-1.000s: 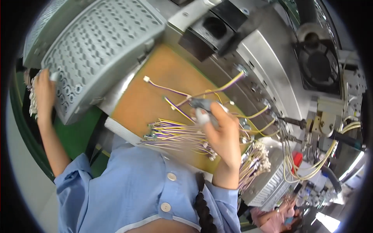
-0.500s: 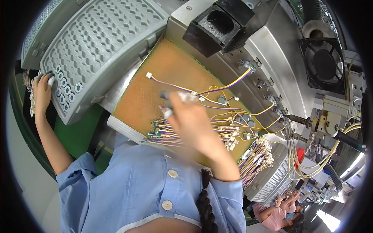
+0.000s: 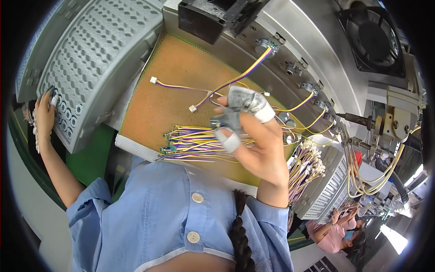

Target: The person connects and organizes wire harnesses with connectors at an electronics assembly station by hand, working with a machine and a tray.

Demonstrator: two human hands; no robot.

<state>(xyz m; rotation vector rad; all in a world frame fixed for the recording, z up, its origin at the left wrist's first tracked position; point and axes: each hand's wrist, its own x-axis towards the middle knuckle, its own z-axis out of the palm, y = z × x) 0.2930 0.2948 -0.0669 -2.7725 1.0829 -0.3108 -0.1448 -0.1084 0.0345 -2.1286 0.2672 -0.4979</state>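
My left hand [image 3: 44,119] reaches to the left edge of a grey tray [image 3: 102,61], fingers curled beside several round metal-and-white parts [image 3: 68,119]. What its fingertips hold, if anything, is hidden. Over the orange mat [image 3: 181,59] my right hand [image 3: 253,136] is raised, with grey and white coverings on its fingers. Thumb and fingers come together around something small and dark that I cannot make out. Below and beside it lies a bundle of yellow, white and purple wires [image 3: 195,143] with small green ends. A cable with a white connector [image 3: 192,109] lies left of its fingertips.
A metal machine face [image 3: 294,54] stands along the far right, carrying round parts with wires attached. A soldering iron [image 3: 358,119] points at it. A black box [image 3: 201,20] sits at the top, a fan [image 3: 369,38] at upper right. Another person [image 3: 333,233] works at lower right.
My right hand, blurred before, has moved right and shows sharply, uncovering a white connector on the mat. My left hand stays at the tray's edge. The whole view has shifted slightly.
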